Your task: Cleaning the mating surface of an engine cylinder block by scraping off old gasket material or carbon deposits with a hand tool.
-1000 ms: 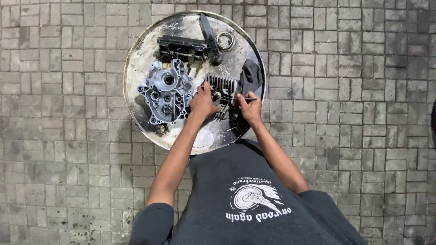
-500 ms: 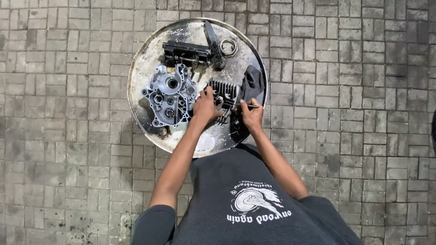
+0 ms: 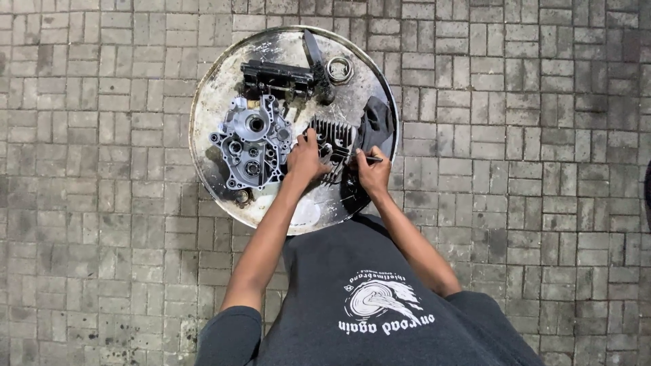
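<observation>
You are bent over a round metal tray set on a brick-paved floor, and both your hands meet just right of its centre. Your left hand is closed over the near edge of a finned engine cylinder, holding it down on the tray. Your right hand sits at about four o'clock from that cylinder, its fingers pinched together on a thin dark tool whose tip points in at the fins; what kind of tool it is I cannot tell. At nine o'clock from the cylinder lies a bare aluminium crankcase half, looking fairly clean. Toward twelve o'clock rests a black finned part with a dark bar leaning past it, and a bearing ring sits at one o'clock near the rim. A dark rag is bunched at three o'clock, touching the cylinder's far side. Judging by this, the engine is already apart and laid out, and the cylinder looks to be mid-way through being picked clean, with its fins dark and grimy.
</observation>
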